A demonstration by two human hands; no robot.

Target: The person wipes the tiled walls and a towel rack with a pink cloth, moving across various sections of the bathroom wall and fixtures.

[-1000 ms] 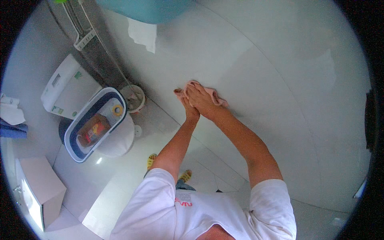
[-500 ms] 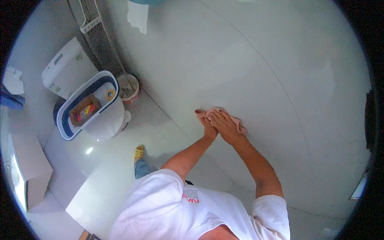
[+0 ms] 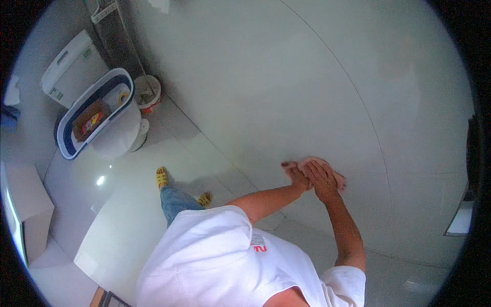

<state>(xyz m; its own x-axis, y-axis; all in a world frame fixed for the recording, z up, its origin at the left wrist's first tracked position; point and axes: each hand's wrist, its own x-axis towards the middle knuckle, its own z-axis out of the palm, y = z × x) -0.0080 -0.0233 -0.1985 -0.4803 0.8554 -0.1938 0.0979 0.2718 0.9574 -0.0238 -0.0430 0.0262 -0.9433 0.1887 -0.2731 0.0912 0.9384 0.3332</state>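
Note:
Both my hands are on a crumpled pink cloth [image 3: 339, 180], holding it against the smooth pale wall [image 3: 266, 97]. My left hand [image 3: 300, 177] grips the cloth's left part, its fingers partly hidden by the other hand. My right hand [image 3: 323, 181] lies over the middle, fingers long and bent a little onto the fabric. The two hands touch and partly overlap. A dark-looking corner of the cloth sticks out at the left.
To the left stands a white toilet [image 3: 71, 66] with a blue-and-white oblong tub [image 3: 64, 138] on it, holding a box and a tape roll. Beside it is a white bucket [image 3: 156, 87]. My feet wear yellow sandals [image 3: 161, 176]. A dark-framed object [image 3: 473, 153] is at the right edge.
My hands and the cloth have slid along the wall to the right and somewhat toward me. The view has shifted, and a second sandal now shows.

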